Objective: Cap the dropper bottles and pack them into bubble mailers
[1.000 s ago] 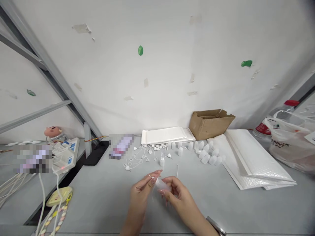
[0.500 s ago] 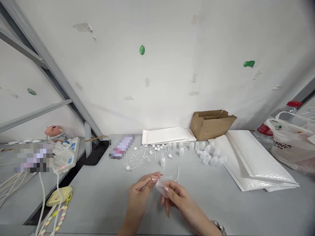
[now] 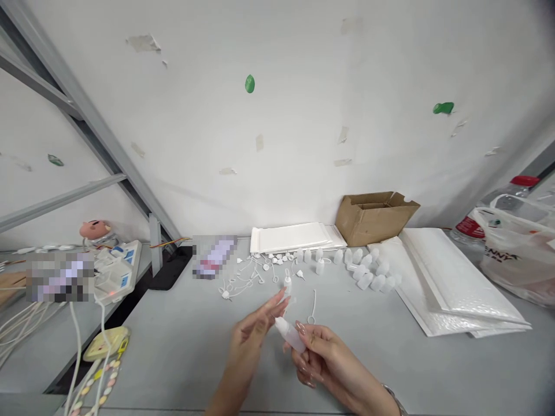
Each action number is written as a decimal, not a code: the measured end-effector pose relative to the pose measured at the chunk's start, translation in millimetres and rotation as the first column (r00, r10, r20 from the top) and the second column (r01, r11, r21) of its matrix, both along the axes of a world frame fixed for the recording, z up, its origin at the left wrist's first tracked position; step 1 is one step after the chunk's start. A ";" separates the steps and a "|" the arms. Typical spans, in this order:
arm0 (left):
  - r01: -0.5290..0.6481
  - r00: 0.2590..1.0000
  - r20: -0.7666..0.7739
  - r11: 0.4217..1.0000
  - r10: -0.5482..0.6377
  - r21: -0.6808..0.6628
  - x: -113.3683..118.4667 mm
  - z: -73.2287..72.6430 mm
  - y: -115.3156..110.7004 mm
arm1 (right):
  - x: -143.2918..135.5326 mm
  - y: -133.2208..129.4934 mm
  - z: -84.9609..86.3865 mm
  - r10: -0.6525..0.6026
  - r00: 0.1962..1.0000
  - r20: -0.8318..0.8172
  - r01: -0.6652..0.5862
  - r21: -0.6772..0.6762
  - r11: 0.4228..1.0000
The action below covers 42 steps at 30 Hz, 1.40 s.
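My right hand (image 3: 323, 355) is closed around a small translucent bottle (image 3: 292, 336), whose white nozzle tip points up and left. Just left of that tip is my left hand (image 3: 251, 332), fingers stretched and near the nozzle; whether something tiny sits between thumb and fingers is too small to tell. Behind the hands a small capped bottle (image 3: 288, 284) stands upright. A white ring-ended strap (image 3: 314, 306) lies right of it. Farther back are several white caps with loops (image 3: 243, 283) and several translucent bottles (image 3: 364, 271), most lying down.
A cardboard box (image 3: 377, 219) and flat white packets (image 3: 290, 238) are against the wall. Padded envelopes (image 3: 459, 289) and a plastic bag (image 3: 515, 254) lie at the right. At the left are a blurred phone (image 3: 215, 257), cables and a power strip (image 3: 117, 271).
My right hand has moved slightly right with the bottle, away from my left hand. The nozzle shows more fully now. My left fingers have lifted and reach toward the standing bottle.
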<state>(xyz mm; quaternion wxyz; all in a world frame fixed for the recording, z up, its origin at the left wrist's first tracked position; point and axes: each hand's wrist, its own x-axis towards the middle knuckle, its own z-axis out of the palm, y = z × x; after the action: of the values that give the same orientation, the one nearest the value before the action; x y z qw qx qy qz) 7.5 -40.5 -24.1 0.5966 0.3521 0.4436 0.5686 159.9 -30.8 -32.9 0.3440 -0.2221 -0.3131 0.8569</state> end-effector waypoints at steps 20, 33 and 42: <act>0.053 0.891 0.446 0.957 0.084 -0.286 -2.2 -6.5 11.0 | -1.5 -9.1 -2.7 -0.204 0.869 0.450 0.077 0.284 0.956; 0.007 0.837 0.509 0.926 0.201 -0.377 9.8 16.0 4.4 | -0.1 -18.4 0.5 -0.478 0.676 0.562 0.097 0.574 0.813; -0.013 0.815 0.524 0.911 0.248 -0.412 13.5 16.4 4.3 | -0.1 -18.3 0.9 -0.464 0.672 0.577 0.065 0.578 0.814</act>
<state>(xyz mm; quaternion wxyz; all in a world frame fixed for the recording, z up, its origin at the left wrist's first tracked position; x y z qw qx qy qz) 20.9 -36.2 -7.7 0.7173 0.0102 0.3745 0.5875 159.7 -49.1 -32.0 0.3718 -0.4723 -0.5968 0.5315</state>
